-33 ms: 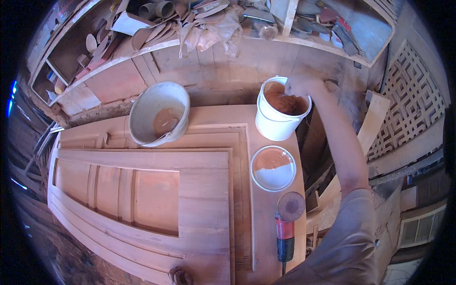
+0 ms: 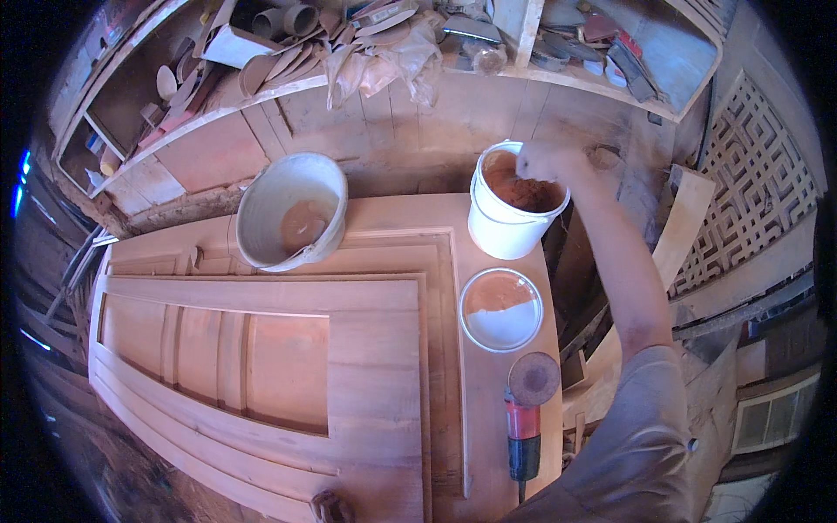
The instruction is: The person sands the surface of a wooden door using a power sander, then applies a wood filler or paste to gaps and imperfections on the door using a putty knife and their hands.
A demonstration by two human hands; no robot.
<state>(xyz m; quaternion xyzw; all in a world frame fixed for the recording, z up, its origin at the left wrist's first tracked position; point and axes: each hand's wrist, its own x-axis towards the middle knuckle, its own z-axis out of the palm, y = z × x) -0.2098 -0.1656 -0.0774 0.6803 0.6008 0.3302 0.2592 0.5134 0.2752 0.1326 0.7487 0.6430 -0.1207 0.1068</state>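
My right hand (image 2: 549, 163) reaches over the rim of a white plastic bucket (image 2: 506, 228) at the far right of the work surface. Its fingers are drawn together and point down at reddish-brown powder (image 2: 523, 190) inside; anything they hold is hidden. At the lower edge, my left hand (image 2: 331, 507) rests with curled fingers on a panelled wooden door (image 2: 375, 366); what lies under them cannot be seen. A clear round lid (image 2: 501, 311), partly covered in brown powder, lies in front of the bucket.
A grey basin (image 2: 253, 218) with brownish residue stands at the far left of the bucket. An angle grinder with a round disc (image 2: 524, 427) lies near the right edge. Cluttered shelves (image 2: 305, 83) line the back, and loose planks (image 2: 684, 227) lean at right.
My right hand has shifted slightly left and down over the bucket opening. The left hand stays at about the same spot on the door.
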